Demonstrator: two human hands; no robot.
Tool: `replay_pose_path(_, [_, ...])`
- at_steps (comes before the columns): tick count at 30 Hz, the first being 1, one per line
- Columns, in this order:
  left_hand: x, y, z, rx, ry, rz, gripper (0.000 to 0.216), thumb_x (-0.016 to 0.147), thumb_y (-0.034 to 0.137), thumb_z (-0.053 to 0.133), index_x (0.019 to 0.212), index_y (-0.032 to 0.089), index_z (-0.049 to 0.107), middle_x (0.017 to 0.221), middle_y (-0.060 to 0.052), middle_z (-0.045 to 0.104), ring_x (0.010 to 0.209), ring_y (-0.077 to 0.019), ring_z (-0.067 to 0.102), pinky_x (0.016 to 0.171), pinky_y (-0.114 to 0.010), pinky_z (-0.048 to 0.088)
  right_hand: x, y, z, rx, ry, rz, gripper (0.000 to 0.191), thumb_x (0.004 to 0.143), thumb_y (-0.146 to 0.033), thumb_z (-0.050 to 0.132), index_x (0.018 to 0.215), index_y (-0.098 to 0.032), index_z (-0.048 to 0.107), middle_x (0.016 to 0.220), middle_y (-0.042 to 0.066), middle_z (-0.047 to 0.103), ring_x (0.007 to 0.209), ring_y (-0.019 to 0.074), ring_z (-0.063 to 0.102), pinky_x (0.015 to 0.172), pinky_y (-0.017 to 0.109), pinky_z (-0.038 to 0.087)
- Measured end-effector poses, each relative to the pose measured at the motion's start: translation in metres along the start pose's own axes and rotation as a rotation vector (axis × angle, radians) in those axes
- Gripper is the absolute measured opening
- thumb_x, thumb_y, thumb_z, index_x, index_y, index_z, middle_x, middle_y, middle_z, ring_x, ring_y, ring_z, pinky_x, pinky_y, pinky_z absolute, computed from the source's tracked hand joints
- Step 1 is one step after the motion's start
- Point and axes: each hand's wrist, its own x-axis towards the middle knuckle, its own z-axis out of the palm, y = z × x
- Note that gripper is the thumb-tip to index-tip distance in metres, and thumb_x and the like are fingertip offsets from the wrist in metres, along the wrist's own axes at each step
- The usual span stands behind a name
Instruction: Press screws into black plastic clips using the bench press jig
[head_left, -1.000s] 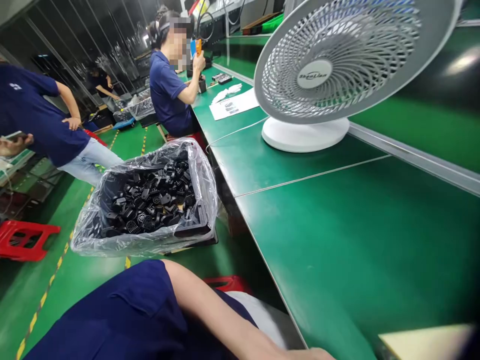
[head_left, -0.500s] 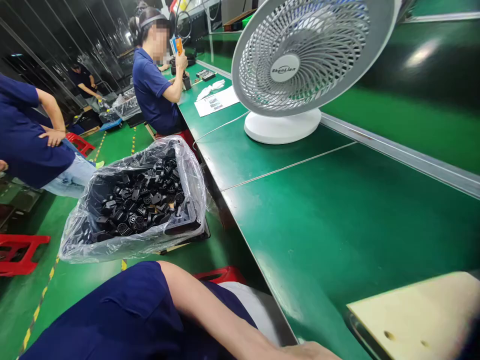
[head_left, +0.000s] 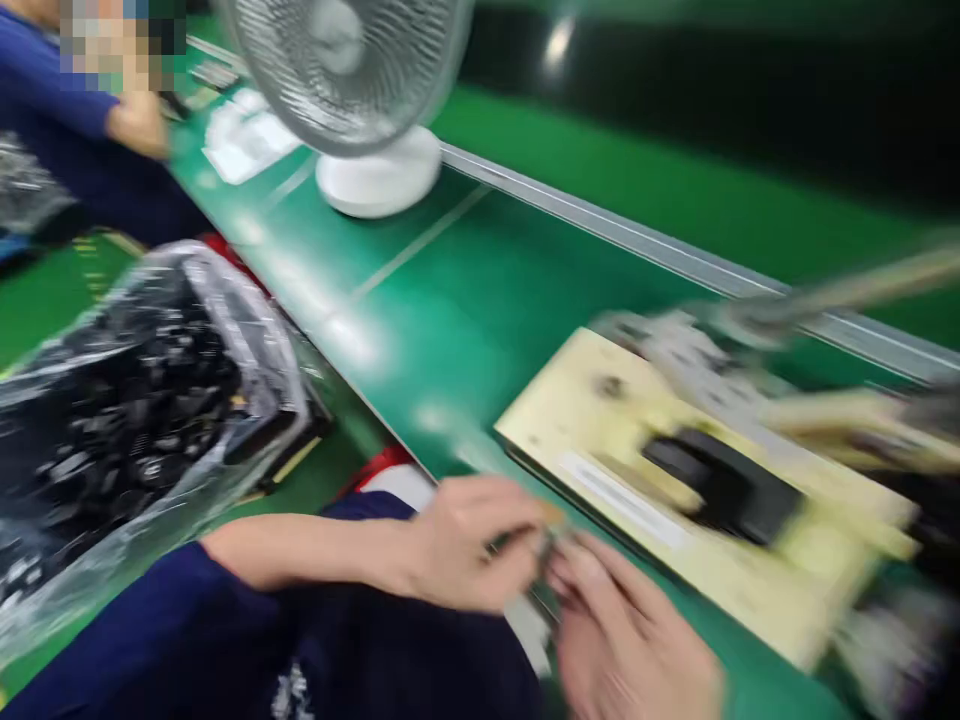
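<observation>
My left hand (head_left: 476, 545) and my right hand (head_left: 630, 635) meet in front of my body at the table's near edge. Both are closed, fingertips pinched together around something small and greyish that blur keeps me from naming. Just beyond them lies a cream-coloured block (head_left: 570, 430) on the table, with holes and a white strip along its near side. A black plastic part (head_left: 724, 485) sits on this block. Behind it, a blurred grey metal mechanism (head_left: 686, 355) reaches over from the right.
To the left stands a crate lined with a clear plastic bag (head_left: 202, 290), full of black plastic parts (head_left: 142, 430). A fan (head_left: 379, 180) stands farther along the green table (head_left: 442, 320), near white paper (head_left: 247, 140). A co-worker (head_left: 60, 110) sits beyond the crate.
The view has swung right and down, bringing both hands, the whole cream block and the black part into sight. Fan, crate and co-worker have shifted left in the picture.
</observation>
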Motion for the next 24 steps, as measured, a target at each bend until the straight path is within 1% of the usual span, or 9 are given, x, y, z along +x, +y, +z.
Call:
replay_pose_path(1, [0.0,0.005,-0.007,-0.026,0.004,-0.035,0.015,0.087,0.012,0.048,0.088,0.012,0.063,0.07,-0.006,0.066,0.063,-0.0133,0.061,0.062,-0.023,0.052,-0.01,-0.005,-0.007,0.066,0.021,0.063,0.028,0.07,-0.042,0.083,0.083,-0.019,0.073,0.072,0.004,0.067,0.058,0.0122,0.061,0.053,0.024,0.052])
replay_pose_path(2, [0.0,0.008,-0.014,-0.058,-0.006,-0.049,0.016,0.087,0.01,0.049,0.092,0.012,0.063,0.072,-0.006,0.067,0.065,-0.0131,0.061,0.062,-0.023,0.052,-0.017,-0.009,-0.009,0.157,0.034,0.132,0.025,0.068,-0.039,0.084,0.082,-0.02,0.074,0.072,0.004,0.069,0.057,0.0122,0.062,0.053,0.024,0.053])
replay_pose_path(4, [0.0,0.007,-0.021,-0.085,-0.039,-0.087,0.016,0.087,0.008,0.051,0.096,0.013,0.063,0.077,-0.005,0.066,0.068,-0.0124,0.06,0.063,-0.022,0.051,-0.023,-0.013,-0.007,0.28,0.046,0.184,0.018,0.071,-0.031,0.082,0.086,-0.025,0.076,0.073,0.002,0.07,0.057,0.0096,0.06,0.056,0.024,0.054])
replay_pose_path(6, [-0.002,0.005,-0.023,-0.116,-0.067,-0.124,0.018,0.087,0.008,0.052,0.1,0.014,0.063,0.078,-0.005,0.065,0.07,-0.0121,0.06,0.064,-0.022,0.05,-0.023,-0.013,-0.003,0.343,0.048,0.192,0.019,0.073,-0.026,0.079,0.092,-0.027,0.076,0.075,-0.001,0.071,0.057,0.0075,0.06,0.058,0.022,0.055])
replay_pose_path(9, [-0.007,0.006,-0.021,-0.162,-0.081,-0.173,0.018,0.088,0.008,0.052,0.102,0.014,0.062,0.078,-0.004,0.063,0.073,-0.0122,0.06,0.066,-0.022,0.05,-0.025,-0.012,-0.001,0.349,0.061,0.197,0.025,0.075,-0.023,0.077,0.099,-0.027,0.074,0.077,-0.001,0.072,0.059,0.0078,0.062,0.058,0.02,0.057])
replay_pose_path(13, [-0.008,0.007,-0.021,-0.178,-0.074,-0.188,0.023,0.088,0.007,0.053,0.109,0.014,0.06,0.081,-0.003,0.061,0.076,-0.0118,0.06,0.07,-0.023,0.053,-0.03,-0.01,-0.003,0.246,0.115,0.143,0.025,0.078,-0.023,0.075,0.103,-0.023,0.072,0.084,0.002,0.075,0.062,0.0101,0.066,0.06,0.022,0.06])
replay_pose_path(16, [-0.005,0.008,-0.021,-0.103,-0.035,-0.093,0.029,0.084,0.004,0.055,0.111,0.013,0.059,0.08,-0.004,0.062,0.074,-0.0122,0.06,0.069,-0.023,0.054,-0.031,-0.01,-0.002,0.165,0.157,0.113,0.025,0.079,-0.025,0.074,0.104,-0.021,0.07,0.085,0.002,0.075,0.062,0.0121,0.068,0.062,0.025,0.062])
replay_pose_path(21, [-0.005,0.008,-0.012,0.124,0.035,0.231,0.032,0.078,-0.004,0.058,0.107,0.01,0.059,0.085,-0.011,0.071,0.079,-0.0178,0.066,0.073,-0.031,0.058,-0.03,-0.008,0.005,0.029,0.263,0.083,0.03,0.08,-0.028,0.073,0.108,-0.018,0.07,0.086,0.003,0.075,0.068,0.0161,0.071,0.067,0.03,0.063])
replay_pose_path(24, [-0.008,0.005,-0.004,0.236,0.057,0.295,0.038,0.077,-0.005,0.058,0.111,0.009,0.058,0.091,-0.013,0.074,0.084,-0.021,0.069,0.074,-0.034,0.06,-0.03,-0.005,0.007,-0.039,0.315,0.065,0.031,0.079,-0.03,0.073,0.107,-0.017,0.071,0.087,0.005,0.075,0.075,0.0189,0.072,0.072,0.032,0.063])
